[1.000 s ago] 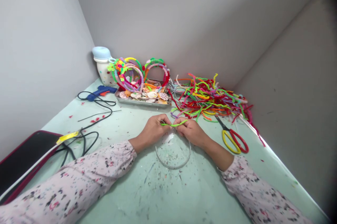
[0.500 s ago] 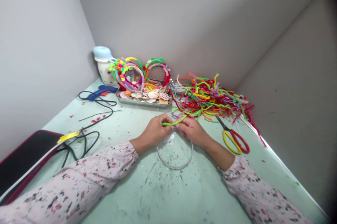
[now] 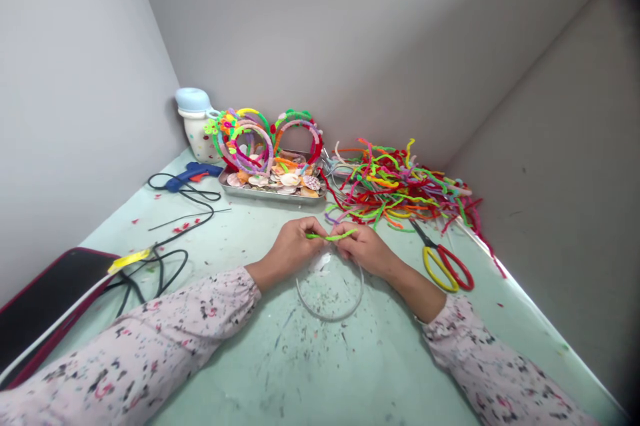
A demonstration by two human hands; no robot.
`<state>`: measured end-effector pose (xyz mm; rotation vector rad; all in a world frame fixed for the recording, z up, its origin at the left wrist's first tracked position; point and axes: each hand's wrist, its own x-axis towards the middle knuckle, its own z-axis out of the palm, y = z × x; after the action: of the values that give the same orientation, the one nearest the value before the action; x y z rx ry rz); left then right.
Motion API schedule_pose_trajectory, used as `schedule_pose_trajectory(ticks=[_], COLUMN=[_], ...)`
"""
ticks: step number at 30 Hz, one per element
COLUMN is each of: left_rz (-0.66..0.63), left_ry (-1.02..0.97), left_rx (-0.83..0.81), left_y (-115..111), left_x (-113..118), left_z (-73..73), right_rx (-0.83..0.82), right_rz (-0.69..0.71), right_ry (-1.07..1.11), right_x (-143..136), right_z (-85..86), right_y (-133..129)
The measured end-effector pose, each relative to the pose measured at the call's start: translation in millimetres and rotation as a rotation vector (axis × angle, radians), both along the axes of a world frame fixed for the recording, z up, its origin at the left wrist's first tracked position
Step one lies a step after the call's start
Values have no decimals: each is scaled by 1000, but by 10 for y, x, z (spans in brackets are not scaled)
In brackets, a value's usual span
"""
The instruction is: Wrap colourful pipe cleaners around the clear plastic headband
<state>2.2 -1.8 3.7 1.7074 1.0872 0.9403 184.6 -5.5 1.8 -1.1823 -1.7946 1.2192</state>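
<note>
A bright green pipe cleaner point(image 3: 336, 237) runs between my two hands, pinched at the fingertips. My left hand point(image 3: 299, 243) is closed on its left part. My right hand point(image 3: 363, 246) is closed on its right part, and the tip sticks out over the fingers. Below the hands hangs or lies a thin grey hoop point(image 3: 330, 318), open at the top, its right end reaching up to my right hand. Whether my right fingers also grip the hoop is hidden.
A metal tray point(image 3: 273, 193) holds shells and colourful headbands, beside a white cup point(image 3: 197, 133). Tangled pipe cleaners point(image 3: 400, 186) lie back right, near scissors point(image 3: 445, 266). A blue glue gun point(image 3: 193, 176), cords and a black-and-red case point(image 3: 55, 299) are left.
The right tip of the green pipe cleaner has turned from slanting upward to lying nearly level across my right fingers. My hands have stayed almost in place.
</note>
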Motion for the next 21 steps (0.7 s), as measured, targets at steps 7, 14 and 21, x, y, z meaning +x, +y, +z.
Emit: schedule_pose_trajectory(ticks=[7,14,21], left_rz=[16,-5,-29], left_ry=[9,-26,-26], left_rx=[-17,16,18], left_y=[0,13,26], left_x=[-3,11,13], left_z=[6,-16,-53], right_rx=[0,-15,-29], right_rz=[5,-66,-88], right_ry=[1,-6,1], right_x=[4,-12,14], right_z=[11,4,-62], right_y=[-4,-2,21])
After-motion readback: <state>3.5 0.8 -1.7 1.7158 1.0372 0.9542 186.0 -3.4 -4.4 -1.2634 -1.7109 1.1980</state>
